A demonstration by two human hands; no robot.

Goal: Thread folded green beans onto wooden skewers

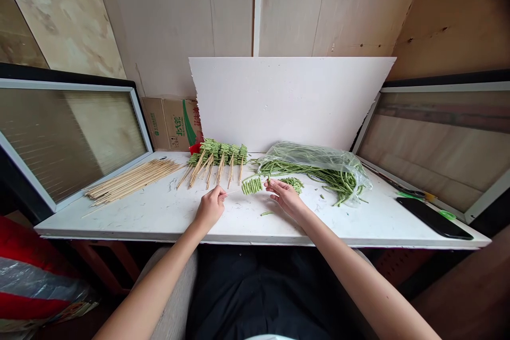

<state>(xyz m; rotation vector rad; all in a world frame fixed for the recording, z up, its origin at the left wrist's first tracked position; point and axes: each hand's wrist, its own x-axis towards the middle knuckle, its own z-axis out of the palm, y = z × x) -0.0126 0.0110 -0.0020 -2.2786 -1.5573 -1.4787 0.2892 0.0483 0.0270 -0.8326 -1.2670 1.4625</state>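
My left hand [212,204] is closed round the bare end of a thin wooden skewer [233,192]. A row of short green bean pieces [252,186] is threaded on the skewer toward its right end. Beside that end, my right hand [285,196] pinches a small green piece [268,180] between thumb and fingers. Past the right hand lies a small pile of cut bean pieces [294,184], partly hidden by the hand. One loose bean piece [266,213] rests on the white table [247,227] below the hands.
Filled bean skewers [223,153] are stacked at the back, sticks toward me. Bare skewers [133,180] lie at left. Long green beans [342,183] spill from a clear plastic bag [319,154] at right. A black phone [432,218] and scissors [412,191] lie far right; a cardboard box [169,123] stands behind.
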